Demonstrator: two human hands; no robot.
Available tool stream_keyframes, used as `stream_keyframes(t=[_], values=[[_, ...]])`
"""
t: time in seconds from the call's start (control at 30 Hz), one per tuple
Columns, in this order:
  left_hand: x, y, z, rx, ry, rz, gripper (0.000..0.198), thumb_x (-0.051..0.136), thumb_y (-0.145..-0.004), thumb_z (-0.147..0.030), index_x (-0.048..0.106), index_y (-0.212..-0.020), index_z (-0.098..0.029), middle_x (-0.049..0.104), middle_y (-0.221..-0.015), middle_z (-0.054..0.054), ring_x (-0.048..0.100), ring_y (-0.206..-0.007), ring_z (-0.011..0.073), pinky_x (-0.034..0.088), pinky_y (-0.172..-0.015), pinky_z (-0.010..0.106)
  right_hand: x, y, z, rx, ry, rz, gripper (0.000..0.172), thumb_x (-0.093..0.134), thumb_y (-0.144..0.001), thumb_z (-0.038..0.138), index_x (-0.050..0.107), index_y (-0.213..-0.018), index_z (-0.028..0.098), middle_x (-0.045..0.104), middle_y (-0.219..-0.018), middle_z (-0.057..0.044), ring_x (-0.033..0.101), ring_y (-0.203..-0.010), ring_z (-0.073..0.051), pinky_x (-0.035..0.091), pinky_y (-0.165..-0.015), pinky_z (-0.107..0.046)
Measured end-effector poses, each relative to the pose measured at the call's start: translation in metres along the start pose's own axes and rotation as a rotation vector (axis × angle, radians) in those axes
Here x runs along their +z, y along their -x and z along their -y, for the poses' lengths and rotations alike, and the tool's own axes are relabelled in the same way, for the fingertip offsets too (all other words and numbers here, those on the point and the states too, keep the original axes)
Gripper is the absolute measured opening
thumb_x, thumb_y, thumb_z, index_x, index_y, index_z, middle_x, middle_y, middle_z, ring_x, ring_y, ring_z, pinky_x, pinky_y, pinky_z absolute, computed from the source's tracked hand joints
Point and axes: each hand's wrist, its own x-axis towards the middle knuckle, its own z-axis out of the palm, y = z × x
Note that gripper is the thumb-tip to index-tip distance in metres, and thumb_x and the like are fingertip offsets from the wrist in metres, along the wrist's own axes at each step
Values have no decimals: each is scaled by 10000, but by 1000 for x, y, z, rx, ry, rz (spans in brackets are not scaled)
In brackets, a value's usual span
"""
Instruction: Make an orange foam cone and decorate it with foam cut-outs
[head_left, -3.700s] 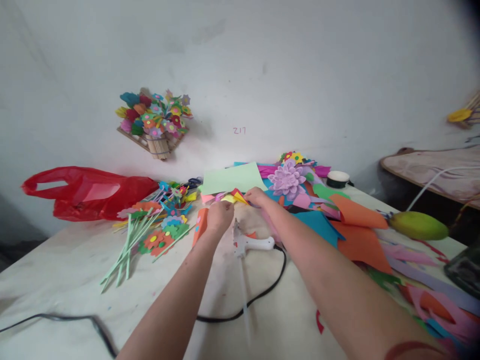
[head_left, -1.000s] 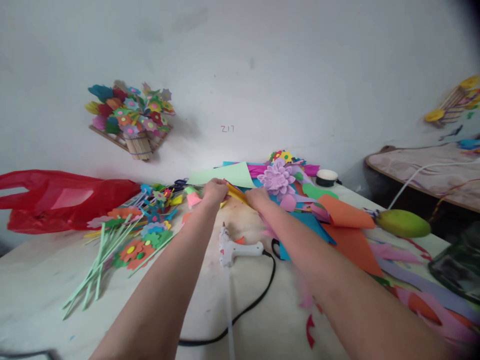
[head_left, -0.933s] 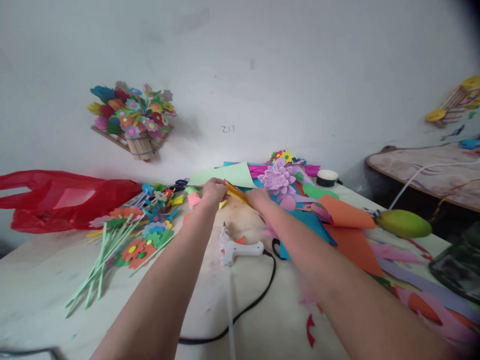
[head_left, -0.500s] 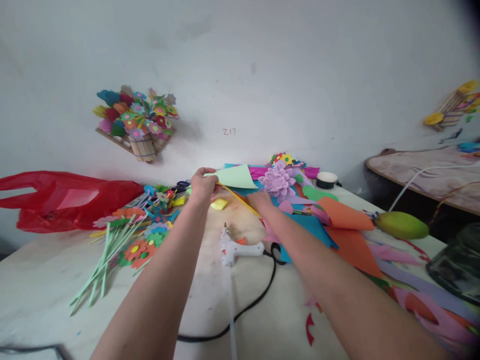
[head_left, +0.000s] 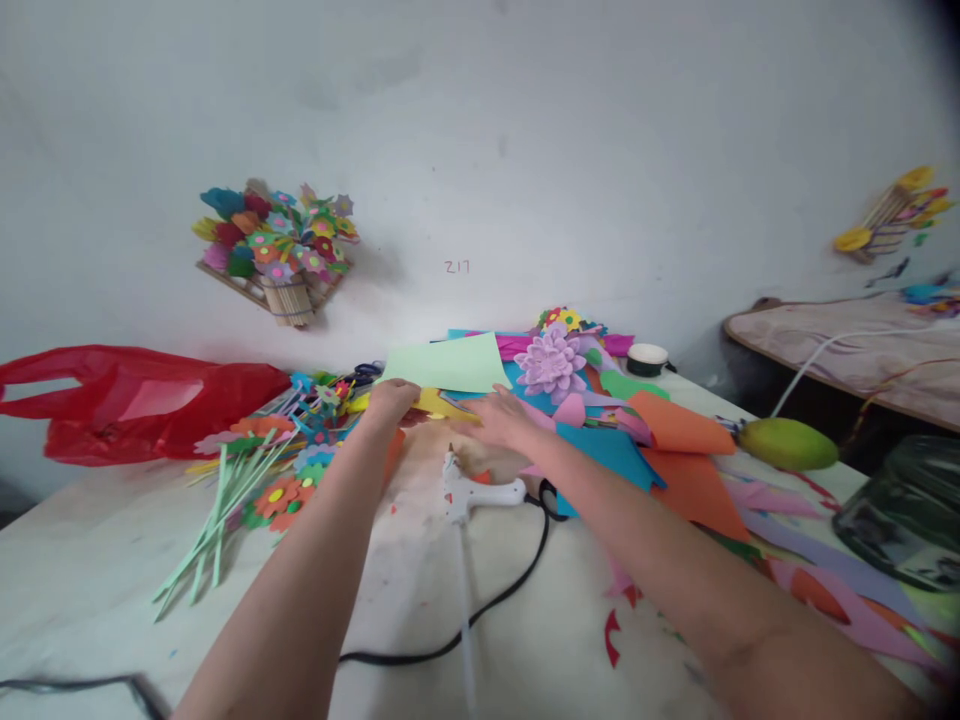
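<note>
My left hand (head_left: 393, 402) has its fingers closed at the left end of some yellow material (head_left: 436, 404); what they grip is too small to make out. At the right end of it, my right hand (head_left: 501, 414) lies low with its fingers spread. A pale green sheet (head_left: 448, 363) rests just beyond both hands. Nearer to me, a white glue gun (head_left: 484, 494) lies on the table (head_left: 405, 600) with its nozzle pointing away.
Paper flowers (head_left: 281, 498) and green strips (head_left: 214, 520) lie left, beside a red plastic bag (head_left: 161, 400). Coloured sheets (head_left: 694, 485), a purple flower (head_left: 553, 362), a mango (head_left: 789, 443) and a glass jar (head_left: 907, 515) are on the right. A black cable (head_left: 517, 595) crosses the front.
My left hand has let go of the pale green sheet and come nearer. The sheet now lies flatter beyond the hands. My right hand has moved left, its fingers now spread.
</note>
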Motion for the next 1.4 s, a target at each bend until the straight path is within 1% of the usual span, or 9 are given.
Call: stream_keyframes(t=[0.23, 0.43, 0.67, 0.83, 1.07, 1.17, 1.27, 1.33, 1.4], values=[[-13, 11, 4, 53, 25, -9, 271, 550, -661, -51, 630, -907, -132, 664, -712, 61, 632, -526, 143, 508, -555, 243, 13, 11, -9, 118, 114, 197, 299, 435, -863, 291, 663, -1041, 215, 691, -946, -100, 610, -893, -228, 402, -735, -298], [-39, 29, -4, 200, 100, -86, 234, 577, -608, -73, 673, -817, -118, 633, -602, 45, 605, -509, 141, 503, -512, 231, 14, 21, -15, 149, 138, 261, 301, 473, -830, 212, 642, -1077, 180, 680, -984, -123, 618, -910, -234, 413, -737, -300], [-75, 46, -12, 222, 326, -249, 213, 583, -584, -67, 678, -759, -140, 640, -621, 48, 619, -556, 167, 502, -514, 258, 14, 29, -17, 114, 89, 171, 343, 484, -834, 298, 601, -1139, 194, 648, -1099, -119, 581, -1011, -261, 381, -850, -348], [-81, 60, -18, 437, 707, -289, 143, 602, -578, -64, 653, -689, -139, 647, -724, 42, 626, -676, 140, 524, -634, 239, 3, 32, -9, 47, 55, -13, 353, 419, -890, 324, 550, -1203, 226, 591, -1208, -87, 519, -1102, -226, 259, -989, -368], [-90, 83, -2, 744, 902, -205, 173, 686, -585, -139, 660, -752, -182, 668, -803, 14, 619, -767, 118, 508, -773, 238, -42, 33, 2, 489, -57, -246, 511, 389, -884, 271, 359, -1391, 220, 672, -976, -118, 598, -913, -269, 403, -814, -391], [-97, 94, 19, 641, 804, -124, 227, 724, -577, -187, 672, -799, -190, 684, -882, 27, 630, -770, 133, 519, -699, 220, -46, 41, -4, 465, -337, -424, 598, 444, -808, 176, 354, -1397, 226, 672, -1028, -82, 594, -964, -245, 422, -864, -374], [-97, 107, 42, 341, 562, 102, 336, 741, -583, -197, 683, -911, -158, 689, -877, 71, 641, -715, 140, 521, -638, 209, -35, 53, -11, 283, -710, -579, 605, 479, -705, 108, 490, -1304, 193, 598, -1210, -60, 544, -1096, -218, 422, -928, -342], [-90, 116, 54, 170, 469, 227, 355, 733, -595, -170, 674, -945, -145, 685, -895, 93, 654, -726, 165, 536, -640, 246, -24, 63, -16, 301, -949, -554, 546, 487, -661, 98, 583, -1194, 163, 576, -1240, -63, 524, -1134, -210, 420, -948, -339], [-80, 123, 65, 78, 424, 214, 297, 714, -595, -110, 673, -889, -134, 680, -870, 97, 659, -719, 178, 545, -618, 268, -14, 76, -19, 391, -1201, -399, 569, 479, -644, 100, 569, -1200, 179, 610, -1188, -59, 580, -1047, -201, 474, -880, -352]])
